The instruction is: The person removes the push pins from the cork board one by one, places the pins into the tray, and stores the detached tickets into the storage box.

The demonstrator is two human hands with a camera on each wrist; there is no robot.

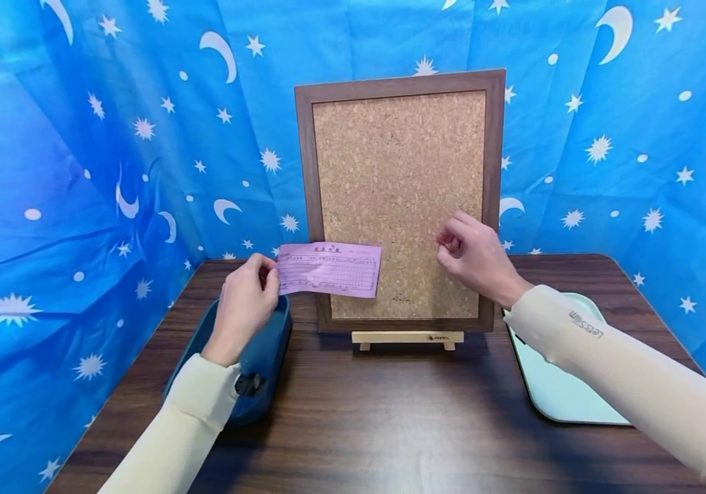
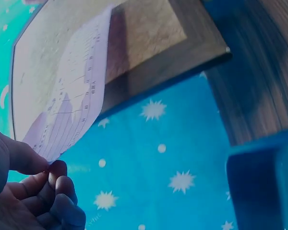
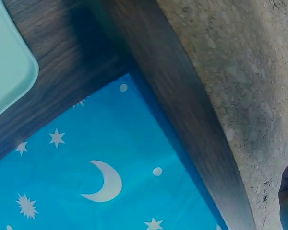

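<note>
Toward the far edge of the tabletop (image 1: pixel 390 425), before the lower left of the corkboard (image 1: pixel 402 165), the left hand (image 1: pixel 243 307) pinches a thin lilac slip (image 1: pixel 333 269), slightly bowed, dark-ruled; the right hand (image 1: pixel 479 259) curls its fingers (image 1: pixel 456 227), contents unclear.

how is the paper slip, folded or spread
Spread out; the left hand pinches one end of the paper slip, its printed grid showing.

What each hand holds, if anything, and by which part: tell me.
The left hand pinches the pink slip by its left end; whether the right hand holds anything cannot be told.
</note>
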